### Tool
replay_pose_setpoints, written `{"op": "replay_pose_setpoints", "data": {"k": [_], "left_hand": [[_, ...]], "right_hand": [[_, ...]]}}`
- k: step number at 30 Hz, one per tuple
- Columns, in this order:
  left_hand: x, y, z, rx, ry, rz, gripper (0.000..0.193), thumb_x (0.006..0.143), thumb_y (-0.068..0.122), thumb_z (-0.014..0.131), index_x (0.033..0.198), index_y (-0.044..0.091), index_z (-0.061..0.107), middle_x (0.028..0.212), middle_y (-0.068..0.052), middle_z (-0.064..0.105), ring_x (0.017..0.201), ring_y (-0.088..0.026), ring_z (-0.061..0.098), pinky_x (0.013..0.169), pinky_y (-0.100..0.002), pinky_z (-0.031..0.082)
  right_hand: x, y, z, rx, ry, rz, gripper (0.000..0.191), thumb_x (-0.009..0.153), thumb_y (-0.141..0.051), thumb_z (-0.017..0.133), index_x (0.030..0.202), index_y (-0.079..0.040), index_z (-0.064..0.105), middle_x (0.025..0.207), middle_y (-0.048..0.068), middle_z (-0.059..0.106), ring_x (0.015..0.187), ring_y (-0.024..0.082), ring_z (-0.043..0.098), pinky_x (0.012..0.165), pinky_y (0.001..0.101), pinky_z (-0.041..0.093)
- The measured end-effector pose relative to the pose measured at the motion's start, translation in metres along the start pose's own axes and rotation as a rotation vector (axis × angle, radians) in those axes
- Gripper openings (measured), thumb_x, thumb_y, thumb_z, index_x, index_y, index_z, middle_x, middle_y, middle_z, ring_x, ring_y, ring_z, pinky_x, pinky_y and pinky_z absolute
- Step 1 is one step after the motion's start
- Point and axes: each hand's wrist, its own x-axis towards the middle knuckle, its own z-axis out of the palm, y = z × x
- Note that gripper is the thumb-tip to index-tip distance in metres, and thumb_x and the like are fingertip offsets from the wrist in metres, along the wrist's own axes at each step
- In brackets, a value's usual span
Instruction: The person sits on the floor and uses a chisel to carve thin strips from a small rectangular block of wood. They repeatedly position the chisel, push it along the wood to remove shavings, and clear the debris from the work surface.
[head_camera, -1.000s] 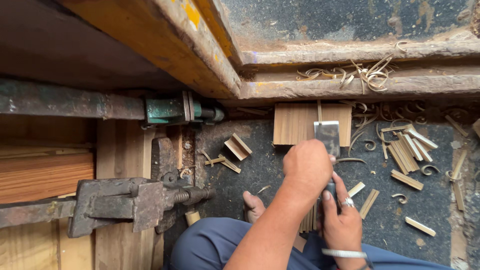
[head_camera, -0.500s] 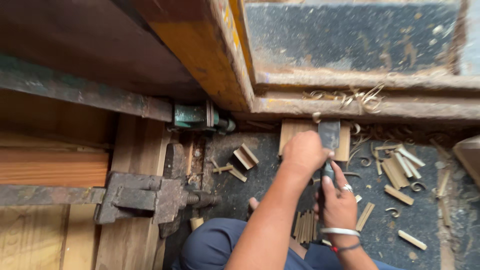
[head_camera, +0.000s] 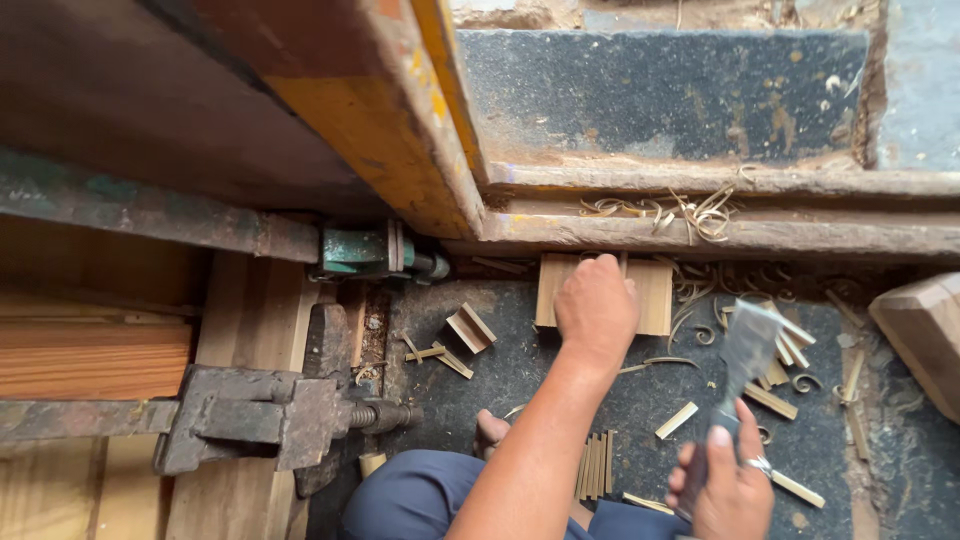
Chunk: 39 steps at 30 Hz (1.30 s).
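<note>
bare forearms, ring, blue trousers

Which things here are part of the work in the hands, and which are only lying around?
In use:
left hand on the wood block
right hand holding the chisel

Lying around:
wood strips
shavings
clamp
small offcuts

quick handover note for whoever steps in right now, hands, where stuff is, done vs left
Left hand: pressed flat on the small wooden block standing on the dark floor against the step.
Right hand: gripping a wide-bladed chisel, raised clear of the block, blade blurred.
Around: split wood strips near the knee, more offcuts and curled shavings to the right and on the ledge; metal clamp on the left.
Done: a good number of strips lie cut.
Left: the block is uncut where visible.
</note>
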Motion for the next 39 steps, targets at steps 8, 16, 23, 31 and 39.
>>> {"op": "replay_pose_setpoints", "data": {"k": [8, 16, 23, 31, 39], "left_hand": [[0.003, 0.000, -0.017, -0.223, -0.071, -0.173, 0.015, 0.081, 0.026, 0.075, 0.083, 0.012, 0.080, 0.087, -0.013, 0.077, 0.082, -0.034, 0.073, 0.078, -0.044, 0.058], [-0.006, 0.008, -0.034, -0.173, -0.240, -0.182, 0.038, 0.088, 0.044, 0.072, 0.085, 0.007, 0.078, 0.083, -0.017, 0.075, 0.080, -0.034, 0.074, 0.077, -0.044, 0.057], [-0.045, 0.013, -0.034, 0.158, -0.680, -0.107, 0.047, 0.089, 0.049, 0.070, 0.093, 0.003, 0.079, 0.096, -0.018, 0.077, 0.098, -0.034, 0.073, 0.087, -0.045, 0.055], [-0.045, 0.013, -0.022, 0.178, -0.646, -0.079, 0.046, 0.091, 0.048, 0.069, 0.100, 0.004, 0.078, 0.104, -0.019, 0.075, 0.104, -0.035, 0.071, 0.087, -0.046, 0.055], [-0.046, 0.014, -0.022, 0.180, -0.628, -0.080, 0.043, 0.090, 0.045, 0.071, 0.100, 0.005, 0.079, 0.104, -0.019, 0.076, 0.105, -0.035, 0.071, 0.088, -0.045, 0.056]], "right_hand": [[-0.028, -0.004, 0.030, -0.016, -0.087, -0.062, 0.055, 0.098, -0.023, 0.053, 0.153, -0.022, 0.047, 0.068, 0.007, 0.058, 0.045, 0.012, 0.052, 0.035, 0.0277, 0.041], [-0.027, -0.012, 0.027, -0.065, -0.175, 0.089, 0.060, 0.098, -0.028, 0.055, 0.156, -0.032, 0.040, 0.067, 0.005, 0.059, 0.043, 0.012, 0.051, 0.034, 0.0284, 0.043], [-0.046, -0.016, 0.036, -0.251, -0.218, 0.138, 0.056, 0.097, -0.027, 0.059, 0.151, -0.034, 0.052, 0.060, 0.005, 0.058, 0.041, 0.013, 0.052, 0.034, 0.0298, 0.043], [-0.043, -0.019, 0.039, -0.222, -0.224, 0.108, 0.051, 0.098, -0.026, 0.057, 0.149, -0.029, 0.051, 0.059, 0.005, 0.056, 0.041, 0.012, 0.051, 0.033, 0.0289, 0.040], [-0.043, -0.018, 0.037, -0.203, -0.224, 0.118, 0.051, 0.098, -0.025, 0.057, 0.148, -0.028, 0.052, 0.059, 0.004, 0.055, 0.040, 0.012, 0.050, 0.033, 0.0287, 0.039]]}}
